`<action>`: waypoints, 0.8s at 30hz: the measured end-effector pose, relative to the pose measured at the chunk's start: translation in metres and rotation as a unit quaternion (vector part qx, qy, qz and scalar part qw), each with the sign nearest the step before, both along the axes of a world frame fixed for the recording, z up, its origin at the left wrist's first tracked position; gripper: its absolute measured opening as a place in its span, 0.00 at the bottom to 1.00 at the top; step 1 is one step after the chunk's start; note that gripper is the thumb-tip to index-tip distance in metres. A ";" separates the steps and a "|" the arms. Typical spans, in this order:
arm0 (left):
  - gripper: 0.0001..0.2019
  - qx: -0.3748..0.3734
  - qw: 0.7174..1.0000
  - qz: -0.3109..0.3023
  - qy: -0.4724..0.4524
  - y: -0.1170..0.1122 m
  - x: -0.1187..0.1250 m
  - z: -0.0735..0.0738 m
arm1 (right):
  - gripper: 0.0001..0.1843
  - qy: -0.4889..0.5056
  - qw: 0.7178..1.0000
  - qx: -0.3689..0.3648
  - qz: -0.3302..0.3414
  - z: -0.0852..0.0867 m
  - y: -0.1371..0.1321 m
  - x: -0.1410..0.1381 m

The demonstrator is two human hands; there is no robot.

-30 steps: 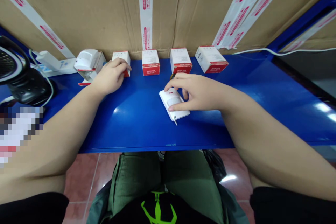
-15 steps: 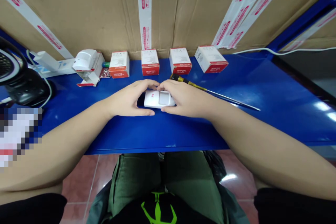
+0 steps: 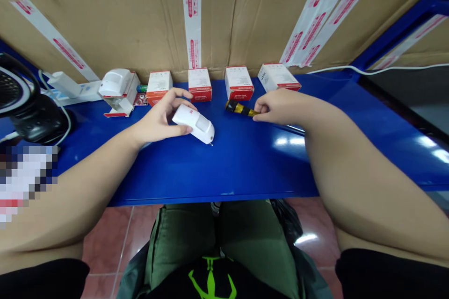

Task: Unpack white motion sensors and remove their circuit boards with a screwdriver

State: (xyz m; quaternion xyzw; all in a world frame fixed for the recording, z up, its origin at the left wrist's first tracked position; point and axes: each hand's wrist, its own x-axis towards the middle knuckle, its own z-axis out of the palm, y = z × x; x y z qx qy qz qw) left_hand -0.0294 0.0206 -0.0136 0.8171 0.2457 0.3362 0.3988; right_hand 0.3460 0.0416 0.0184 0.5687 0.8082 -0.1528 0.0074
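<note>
White PIR motion detector [image 3: 193, 124] rests tilted against the parted fingers of the left hand [image 3: 157, 119] above the blue bench [image 3: 245, 168]; the right hand [image 3: 278, 106] pinches its fingertips together on a yellow-and-black screwdriver [image 3: 242, 109]

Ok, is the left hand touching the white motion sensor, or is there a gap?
Touching. The head view shows the left hand holding the end of the white motion sensor, no gap.

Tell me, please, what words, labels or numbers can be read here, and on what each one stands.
"DETECTOR", on the red band of the box.
Red print on the packing tape: too blurred to read.
Red mark on the white sensor: too small to read.
Print on the other boxes: too small to read.
</note>
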 end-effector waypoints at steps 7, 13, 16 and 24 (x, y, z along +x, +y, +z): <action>0.28 -0.069 0.997 0.030 -0.022 0.000 -0.003 0.002 | 0.12 0.105 0.990 0.083 0.037 0.029 -0.028 -0.015; 0.23 -0.057 0.998 0.022 -0.013 -0.002 0.001 -0.004 | 0.27 0.129 0.986 0.025 0.101 -0.001 -0.039 -0.053; 0.21 -0.074 0.997 0.014 -0.014 -0.002 0.000 -0.003 | 0.19 0.060 0.990 -0.038 0.121 -0.005 -0.042 -0.064; 0.19 -0.117 0.993 -0.010 0.027 0.008 -0.008 0.001 | 0.24 0.256 0.963 0.067 0.052 0.029 -0.045 -0.029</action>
